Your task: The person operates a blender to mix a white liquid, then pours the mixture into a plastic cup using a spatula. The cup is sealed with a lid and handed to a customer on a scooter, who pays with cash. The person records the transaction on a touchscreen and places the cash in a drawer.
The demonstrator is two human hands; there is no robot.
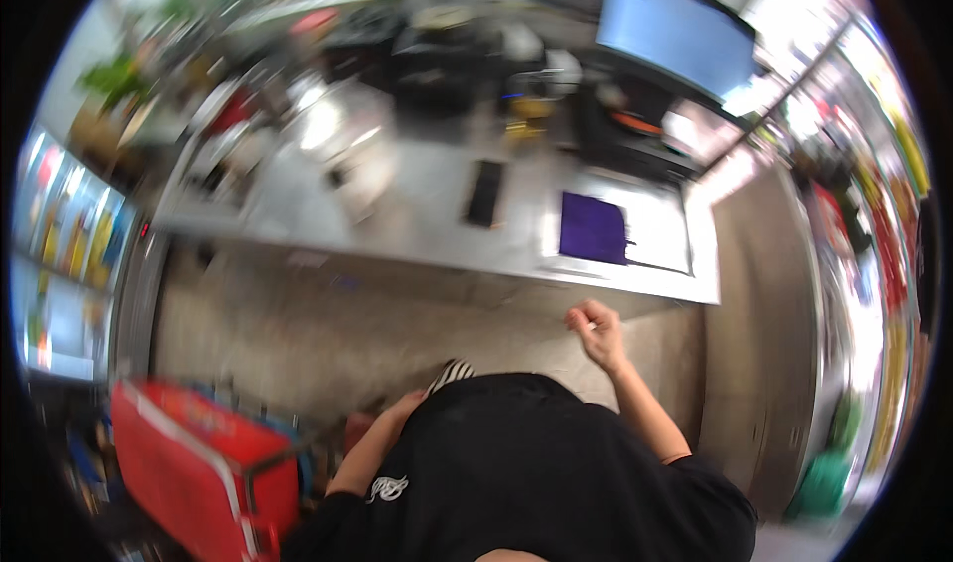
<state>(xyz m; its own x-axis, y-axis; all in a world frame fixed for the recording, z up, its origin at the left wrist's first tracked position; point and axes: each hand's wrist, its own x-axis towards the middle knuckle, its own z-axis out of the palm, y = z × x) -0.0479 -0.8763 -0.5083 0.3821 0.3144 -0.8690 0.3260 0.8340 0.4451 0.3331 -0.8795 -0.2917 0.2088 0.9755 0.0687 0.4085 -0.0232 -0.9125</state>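
Observation:
My right hand [598, 335] is raised in front of the counter with its fingers curled in. A small pale spot shows at the fingers, too blurred to tell what it is. Low beside my body is my left hand [408, 404], its fingers mostly hidden by the black shirt. A steel counter [424, 223] stands ahead of me. On it lie a dark phone-like slab [485, 193] and, nearer my right hand, a folded purple cloth [593, 228] over a pale flat panel [659, 227]. Neither hand touches them.
A monitor [674, 37] and blurred dark equipment [439, 63] line the counter's back. A red box [201, 465] stands at lower left, below a lit display fridge [67, 257]. A cabinet side [767, 324] and stocked shelves [878, 242] bound the right.

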